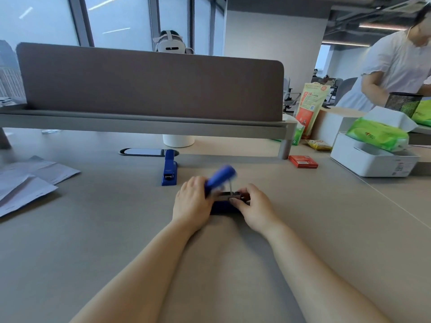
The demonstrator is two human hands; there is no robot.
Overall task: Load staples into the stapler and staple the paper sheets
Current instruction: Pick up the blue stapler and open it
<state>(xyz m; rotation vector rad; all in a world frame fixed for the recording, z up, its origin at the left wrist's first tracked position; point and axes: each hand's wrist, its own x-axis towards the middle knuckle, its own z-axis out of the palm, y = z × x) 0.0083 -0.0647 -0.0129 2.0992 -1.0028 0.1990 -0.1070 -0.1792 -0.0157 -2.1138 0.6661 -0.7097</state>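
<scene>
1. The stapler stands on the table on the near side of the grey divider, in front of its right half.
2. Its dark base lies flat with the long axis running left to right; the hinge end is at the left, the open metal magazine points right.
3. The blue top arm is swung up and slants away to the upper right, blurred.
4. The left hand grips the hinge end, fingers curled round it.
5. The right hand pinches the front of the magazine with bent fingers; whether staples lie between them cannot be told.
6. A second stapler lies shut just before the divider's middle, long axis pointing straight toward it.
7. Paper sheets lie loose on the near side of the divider's left end.
8. A red box lies by the divider's right leg.
9. Past the divider's right end sit a white box with a green pack on it, and an orange bag.
10. Behind the divider a person wears a headset before tall windows; another person in white stands at the far right.
</scene>
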